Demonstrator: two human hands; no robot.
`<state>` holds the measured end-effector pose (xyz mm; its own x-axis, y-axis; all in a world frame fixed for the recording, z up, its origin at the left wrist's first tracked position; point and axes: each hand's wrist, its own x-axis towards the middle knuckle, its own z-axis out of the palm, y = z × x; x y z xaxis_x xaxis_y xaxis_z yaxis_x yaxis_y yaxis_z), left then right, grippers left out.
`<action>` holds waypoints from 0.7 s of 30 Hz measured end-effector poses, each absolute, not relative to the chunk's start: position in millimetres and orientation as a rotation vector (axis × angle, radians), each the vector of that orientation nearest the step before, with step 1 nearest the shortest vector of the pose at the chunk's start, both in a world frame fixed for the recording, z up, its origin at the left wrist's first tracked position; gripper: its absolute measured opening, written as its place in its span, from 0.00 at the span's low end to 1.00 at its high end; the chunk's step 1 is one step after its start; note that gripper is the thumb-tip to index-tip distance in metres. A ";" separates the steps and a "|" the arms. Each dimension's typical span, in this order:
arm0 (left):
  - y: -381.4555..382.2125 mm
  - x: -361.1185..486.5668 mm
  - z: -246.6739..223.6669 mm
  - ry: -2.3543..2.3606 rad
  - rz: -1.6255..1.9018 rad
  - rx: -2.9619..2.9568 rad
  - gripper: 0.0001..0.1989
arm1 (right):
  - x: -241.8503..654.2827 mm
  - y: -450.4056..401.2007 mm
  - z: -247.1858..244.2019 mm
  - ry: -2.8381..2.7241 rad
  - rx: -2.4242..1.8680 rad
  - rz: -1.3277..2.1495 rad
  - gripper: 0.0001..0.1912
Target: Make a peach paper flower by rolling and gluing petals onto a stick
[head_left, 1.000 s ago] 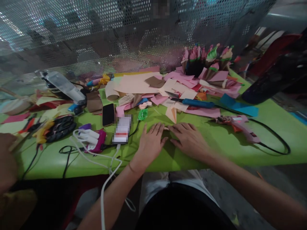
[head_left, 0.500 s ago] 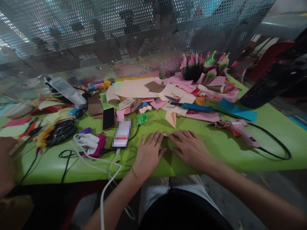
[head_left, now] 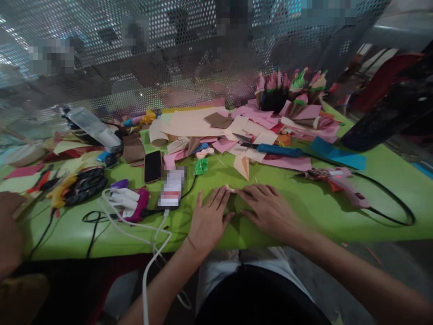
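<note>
Over the last second the change was a small one. The pale, narrow piece (head_left: pixel 231 189), probably paper, had shown as a slim bridge across the gap between the fingertips; now its visible part looked lumpier and stood out a little more beside the left hand's (head_left: pixel 208 221) fingertips. The two thumbs had also drawn slightly farther apart. That suggested the piece was being rolled or pressed against the green table (head_left: pixel 291 232) — a judgement, since the fingers hid most of it.

Neither hand was closed. The left lay palm down with its fingers stretched forward, their tips against the piece; the right hand (head_left: pixel 270 210) lay flat too, angled inward, its index fingertip at the other end. How firmly either one pressed, I could not tell. The piece sat between the two sets of fingertips, well forward of the table's near edge.

Nothing around them had been shifted: the folded peach paper (head_left: pixel 242 166) lay just beyond the right fingers, the blue-handled tool (head_left: pixel 280 150) behind it, and the pink glue gun (head_left: pixel 345 183) well off to the right — so the work appeared to remain wholly with that one piece.
</note>
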<state>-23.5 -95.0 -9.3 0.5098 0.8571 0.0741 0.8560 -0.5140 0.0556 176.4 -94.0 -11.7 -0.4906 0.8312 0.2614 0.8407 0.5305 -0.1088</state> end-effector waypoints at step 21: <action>-55.0 -24.1 3.7 1.545 0.175 2.628 0.29 | 196.1 -68.9 -26.9 -2.284 -1.446 0.120 0.21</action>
